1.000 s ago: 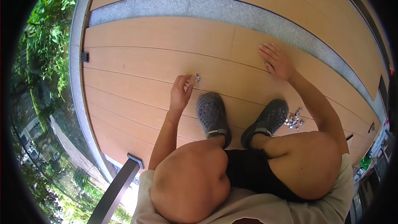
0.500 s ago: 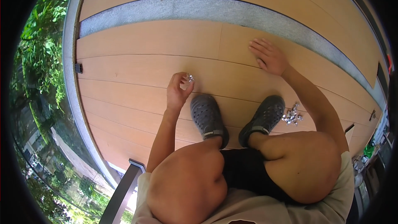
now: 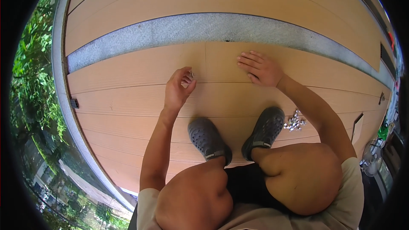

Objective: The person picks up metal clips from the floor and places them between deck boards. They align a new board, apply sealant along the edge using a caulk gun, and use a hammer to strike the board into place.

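My left hand (image 3: pixel 180 87) hovers over or near the tan planks, its fingers curled around small silvery metal pieces (image 3: pixel 191 74) that poke out by the fingertips. How many it holds is hidden. Palm down, my right hand (image 3: pixel 262 69) lies on the plank nearest the grey strip, fingers stretched out and slightly apart, with nothing visible in it. A loose pile of small shiny silver pieces (image 3: pixel 295 122) lies on the planks beside my right shoe. They are too small to make out their exact kind.
My grey clogs (image 3: pixel 208 138) stand on the planks (image 3: pixel 128 102) between my arms. A grey strip (image 3: pixel 183 30) shows between planks farther off. Glass with greenery behind (image 3: pixel 38 85) runs along the left; a fan (image 3: pixel 372 157) stands at the right.
The view has tilted, so planks and shoes sit lower. My left hand has moved farther from me, closer to the plank seam. My right hand stays flat in about the same spot.
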Demonstrator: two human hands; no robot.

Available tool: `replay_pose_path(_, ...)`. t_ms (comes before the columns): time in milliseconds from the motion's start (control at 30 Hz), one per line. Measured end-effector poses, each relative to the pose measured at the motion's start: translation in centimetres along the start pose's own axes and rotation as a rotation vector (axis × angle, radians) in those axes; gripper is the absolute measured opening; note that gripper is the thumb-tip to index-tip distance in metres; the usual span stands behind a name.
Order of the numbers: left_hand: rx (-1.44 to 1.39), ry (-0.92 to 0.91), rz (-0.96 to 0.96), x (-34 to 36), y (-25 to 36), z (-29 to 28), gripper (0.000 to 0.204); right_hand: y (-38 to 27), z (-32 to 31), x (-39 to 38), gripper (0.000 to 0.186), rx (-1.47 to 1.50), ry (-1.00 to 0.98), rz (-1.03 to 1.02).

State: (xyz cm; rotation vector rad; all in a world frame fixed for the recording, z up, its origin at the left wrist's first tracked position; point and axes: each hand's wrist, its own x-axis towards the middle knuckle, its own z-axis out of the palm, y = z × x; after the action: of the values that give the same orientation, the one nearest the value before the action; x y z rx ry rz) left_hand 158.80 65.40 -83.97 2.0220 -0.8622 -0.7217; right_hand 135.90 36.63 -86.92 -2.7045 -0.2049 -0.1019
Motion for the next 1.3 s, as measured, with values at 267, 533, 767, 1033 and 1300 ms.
replay_pose_path(267, 0.245, -0.049, 0.114, 6.5, 1.7, 1.9, 0.041, 1.2, 0.5, -0.3, 0.052, 0.003, -0.048, -0.005)
replay_pose_path(533, 0.216, 0.141, 0.267, 10.8, 0.0, 4.5, 0.043, 1.9, 0.3, 0.0, 0.055, 0.055, -0.056, 0.017)
replay_pose_path(767, 0.257, 0.205, 0.174, 11.7, -0.2, 6.6, 0.045, 2.7, 0.5, 0.3, 0.043, 0.106, -0.019, -0.003)
replay_pose_path(1033, 0.465, 0.397, 0.07, 12.9, 1.6, 8.3, 0.039, 3.0, 0.0, 0.6, 0.051, 0.122, -0.066, 0.002)
replay_pose_path(1300, 0.552, 0.379, 0.011, 13.8, 1.5, 8.3, 0.039, 3.0, 0.3, 0.5, 0.05, 0.115, -0.074, -0.016)
